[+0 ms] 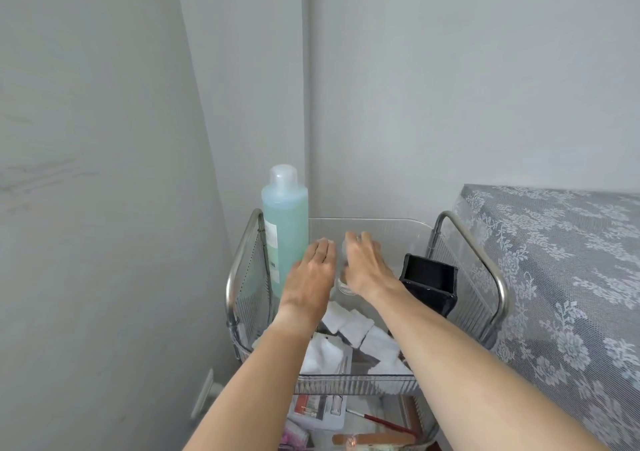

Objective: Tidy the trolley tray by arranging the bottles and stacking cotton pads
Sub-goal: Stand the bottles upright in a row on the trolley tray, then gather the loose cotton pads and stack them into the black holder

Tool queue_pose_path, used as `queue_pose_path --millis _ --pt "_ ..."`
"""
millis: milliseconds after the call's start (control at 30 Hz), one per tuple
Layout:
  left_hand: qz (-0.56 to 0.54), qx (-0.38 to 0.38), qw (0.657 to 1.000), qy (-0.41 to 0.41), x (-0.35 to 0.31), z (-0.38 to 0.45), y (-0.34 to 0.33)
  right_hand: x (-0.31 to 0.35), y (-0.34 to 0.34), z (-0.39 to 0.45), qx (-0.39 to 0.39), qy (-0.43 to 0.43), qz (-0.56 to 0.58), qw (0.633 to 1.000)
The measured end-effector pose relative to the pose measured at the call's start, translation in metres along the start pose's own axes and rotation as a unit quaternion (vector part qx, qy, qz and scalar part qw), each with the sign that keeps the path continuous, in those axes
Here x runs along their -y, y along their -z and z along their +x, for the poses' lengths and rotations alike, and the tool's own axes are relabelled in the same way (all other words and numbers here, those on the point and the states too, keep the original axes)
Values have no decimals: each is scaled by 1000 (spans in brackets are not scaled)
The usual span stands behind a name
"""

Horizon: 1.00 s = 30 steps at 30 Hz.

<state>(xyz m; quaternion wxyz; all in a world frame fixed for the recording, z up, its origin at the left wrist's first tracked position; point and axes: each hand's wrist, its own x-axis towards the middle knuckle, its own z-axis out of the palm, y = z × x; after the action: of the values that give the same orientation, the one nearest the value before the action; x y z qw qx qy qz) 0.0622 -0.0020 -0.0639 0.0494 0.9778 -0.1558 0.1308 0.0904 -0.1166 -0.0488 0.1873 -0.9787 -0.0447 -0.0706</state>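
Right hand (363,263) fingers closed around small clear bottle (343,282), upright, mid clear plastic trolley tray (363,224). Left hand (313,270) flat, open, just left. Tall blue-green bottle (285,232) stands far-left corner; white square cotton pads (356,329) loose nearside.

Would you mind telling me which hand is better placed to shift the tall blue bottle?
Left. The left hand hovers right beside the tall blue bottle, while the right hand is busy on a small clear item farther right.

One tall blue bottle (285,229). One small clear bottle (343,277), mostly hidden behind the hands. One black box (429,282). Loose cotton pads (356,327): at least five visible, exact count unclear. Two hands: left hand (311,270), right hand (367,263).
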Motion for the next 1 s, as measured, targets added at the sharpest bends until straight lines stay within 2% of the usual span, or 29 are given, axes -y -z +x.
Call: queue_pose_path --millis 200,333,400,500,567,600,667,767,833,1000 --pt "-26 -2 1000 4 3 -1 -4 7 12 -2 43 1 0 999" --pt "-18 -17 1000 -6 3 -2 -4 10 48 -10 27 48 -45 997" --pt "-17 -66 997 -30 -1 -3 1 4 77 -12 82 19 -86 993" --pt "-36 -134 988 -63 -13 -4 9 -15 116 -19 237 -66 -160 956" --pt "-71 -82 992 -57 -25 -10 12 -29 126 -28 285 -83 -193 935" --pt "-83 -26 995 -41 -33 -14 10 -34 126 -33 291 -83 -207 930" --pt "-75 80 994 -31 -48 -23 1 -43 121 -40 278 -74 -223 931" --pt "-73 173 981 -38 -66 -32 -14 -50 113 -47 237 -56 -219 945" --pt "-84 211 973 -33 -72 -32 -20 -51 112 -46 229 -47 -209 950" --pt "-101 240 965 24 -64 -30 -26 -52 107 -39 212 -22 -148 966"
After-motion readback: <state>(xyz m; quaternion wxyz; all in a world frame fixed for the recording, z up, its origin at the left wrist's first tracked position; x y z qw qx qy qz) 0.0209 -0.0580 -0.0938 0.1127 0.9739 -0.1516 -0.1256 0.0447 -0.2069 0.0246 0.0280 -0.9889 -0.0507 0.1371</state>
